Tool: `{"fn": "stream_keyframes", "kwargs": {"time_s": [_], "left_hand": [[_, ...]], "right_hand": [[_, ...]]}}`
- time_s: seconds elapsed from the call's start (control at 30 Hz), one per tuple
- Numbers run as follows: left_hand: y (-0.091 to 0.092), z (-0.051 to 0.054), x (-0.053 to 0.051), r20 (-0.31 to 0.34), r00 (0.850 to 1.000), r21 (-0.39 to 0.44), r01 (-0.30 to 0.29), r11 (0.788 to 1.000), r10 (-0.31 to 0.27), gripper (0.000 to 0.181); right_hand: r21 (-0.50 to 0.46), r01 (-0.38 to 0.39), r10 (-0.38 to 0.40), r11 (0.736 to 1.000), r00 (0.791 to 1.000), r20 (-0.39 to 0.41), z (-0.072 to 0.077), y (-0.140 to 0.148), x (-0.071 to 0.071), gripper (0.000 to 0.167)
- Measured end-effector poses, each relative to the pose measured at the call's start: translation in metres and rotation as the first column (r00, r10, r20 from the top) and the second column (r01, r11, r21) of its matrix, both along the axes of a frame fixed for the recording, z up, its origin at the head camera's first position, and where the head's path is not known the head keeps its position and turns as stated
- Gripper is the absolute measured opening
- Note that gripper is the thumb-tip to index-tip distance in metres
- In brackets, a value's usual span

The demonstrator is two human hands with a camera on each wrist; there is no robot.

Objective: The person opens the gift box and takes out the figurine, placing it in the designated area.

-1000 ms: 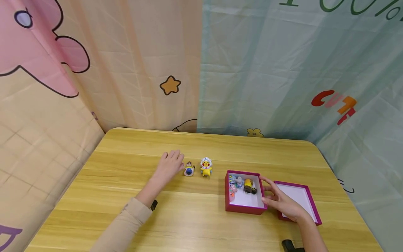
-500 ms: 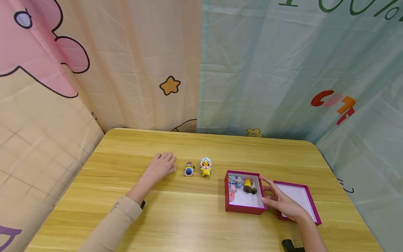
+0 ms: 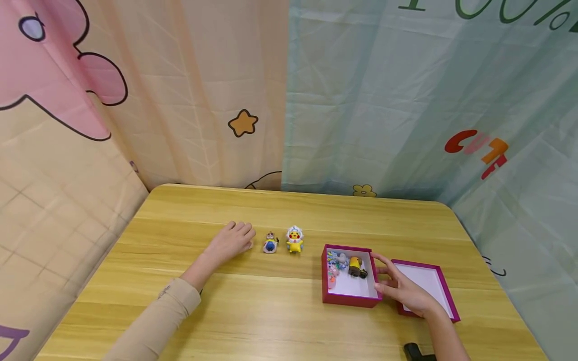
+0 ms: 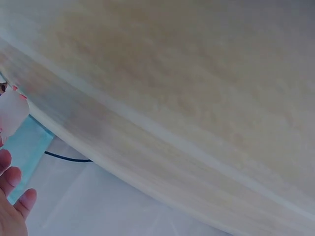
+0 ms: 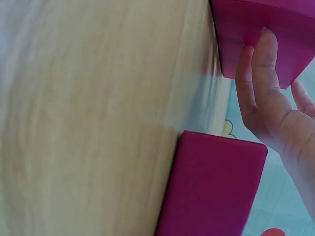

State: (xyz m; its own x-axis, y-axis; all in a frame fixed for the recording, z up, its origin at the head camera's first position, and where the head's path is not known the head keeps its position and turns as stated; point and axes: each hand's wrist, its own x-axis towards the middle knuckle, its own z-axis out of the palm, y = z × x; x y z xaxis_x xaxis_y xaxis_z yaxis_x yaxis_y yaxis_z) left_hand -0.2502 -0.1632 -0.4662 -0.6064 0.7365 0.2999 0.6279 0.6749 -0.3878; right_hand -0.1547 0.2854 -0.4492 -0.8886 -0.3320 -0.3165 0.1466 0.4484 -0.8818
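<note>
Your work looks partway along: the lid (image 3: pixel 420 278) lies off at lower right, several toys (image 3: pixel 355 266) sit in the box (image 3: pixel 347 300) right of lower centre, and the blue figure (image 3: pixel 270 243) and yellow figure (image 3: pixel 294 240), near the middle, are probably what is left to handle. Your left hand (image 3: pixel 229 241), loosely bent and empty, is just left of the blue figure; your right hand (image 3: pixel 406 291), fingers extended, touches the box's right wall without gripping it.

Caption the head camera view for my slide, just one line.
Right hand touching an open magenta box of small toys, left hand beside two figurines on a wood-grain table.
</note>
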Motion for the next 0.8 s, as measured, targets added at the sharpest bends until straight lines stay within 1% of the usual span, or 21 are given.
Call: {"fn": "stream_keyframes", "kwargs": {"time_s": [0.13, 0.33, 0.5, 0.6, 0.67, 0.8], "left_hand": [[0.0008, -0.0007, -0.0009, 0.011, 1.0, -0.005, 0.001, 1.0, -0.001, 0.02], [0.0014, -0.0008, -0.0017, 0.036, 0.999, 0.024, -0.002, 1.0, 0.001, 0.018], [0.0007, -0.002, -0.0019, 0.048, 0.999, 0.039, -0.008, 0.999, 0.006, 0.018], [0.0001, -0.003, -0.0019, 0.06, 0.998, 0.041, -0.018, 0.999, 0.015, 0.019], [-0.0003, -0.0035, -0.0018, 0.06, 0.998, 0.042, -0.022, 0.999, 0.02, 0.019], [-0.0011, -0.0042, -0.0016, 0.045, 0.999, 0.05, -0.021, 0.999, 0.018, 0.02]], "right_hand": [[-0.003, 0.008, -0.008, 1.0, 1.0, 0.004, -0.0014, 0.0003, -0.0002, 0.075], [-0.014, 0.007, -0.007, 1.0, 1.0, 0.004, -0.0013, 0.0006, -0.0001, 0.075], [-0.016, -0.013, 0.013, 1.0, 1.0, -0.012, 0.001, 0.0003, -0.0003, 0.075], [-0.015, -0.016, 0.016, 1.0, 1.0, -0.006, 0.0016, 0.0, 0.0, 0.075], [-0.014, -0.021, 0.021, 1.0, 1.0, -0.008, 0.0018, -0.0001, 0.0004, 0.075], [-0.018, -0.005, 0.005, 1.0, 1.0, 0.002, 0.0006, -0.0003, 0.0007, 0.075]]}}
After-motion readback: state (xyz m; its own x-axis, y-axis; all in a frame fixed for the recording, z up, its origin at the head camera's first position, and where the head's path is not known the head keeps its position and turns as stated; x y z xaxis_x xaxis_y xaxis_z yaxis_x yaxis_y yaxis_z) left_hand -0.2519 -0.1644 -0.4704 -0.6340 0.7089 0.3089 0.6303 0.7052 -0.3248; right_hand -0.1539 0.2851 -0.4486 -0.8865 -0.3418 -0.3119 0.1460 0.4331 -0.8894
